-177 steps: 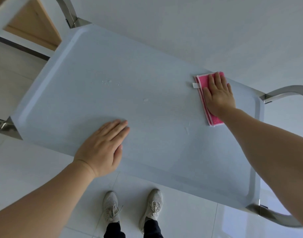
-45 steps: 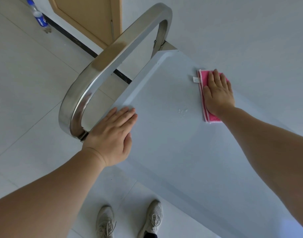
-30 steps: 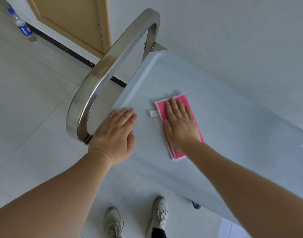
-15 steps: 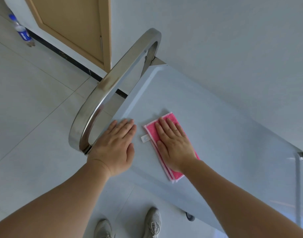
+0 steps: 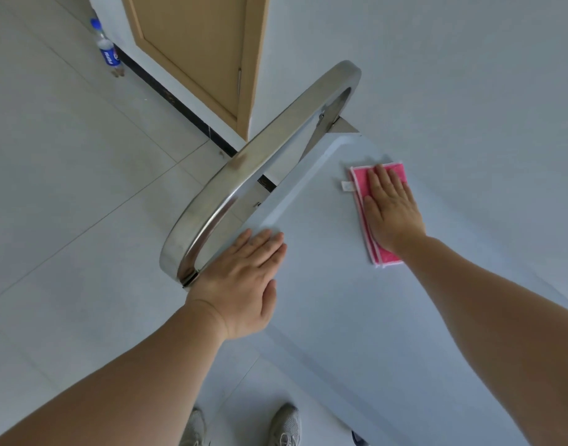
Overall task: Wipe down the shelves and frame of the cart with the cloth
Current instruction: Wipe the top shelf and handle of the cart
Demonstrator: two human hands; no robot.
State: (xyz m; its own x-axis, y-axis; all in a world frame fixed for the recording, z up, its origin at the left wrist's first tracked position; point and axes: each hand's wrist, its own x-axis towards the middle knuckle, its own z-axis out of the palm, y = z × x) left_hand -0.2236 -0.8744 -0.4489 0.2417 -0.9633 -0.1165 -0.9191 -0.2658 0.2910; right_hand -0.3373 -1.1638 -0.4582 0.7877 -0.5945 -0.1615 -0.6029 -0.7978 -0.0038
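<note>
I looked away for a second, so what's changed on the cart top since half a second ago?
The right hand slid the pink cloth away from the person, up the top shelf toward its far edge, staying flat on the cloth. The left hand stayed flat on the near corner beside the steel handle. Nothing was picked up or let go.

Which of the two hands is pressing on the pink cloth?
The right hand, flat on the pink cloth toward the shelf's far side; the left hand rests bare by the steel handle.
</note>
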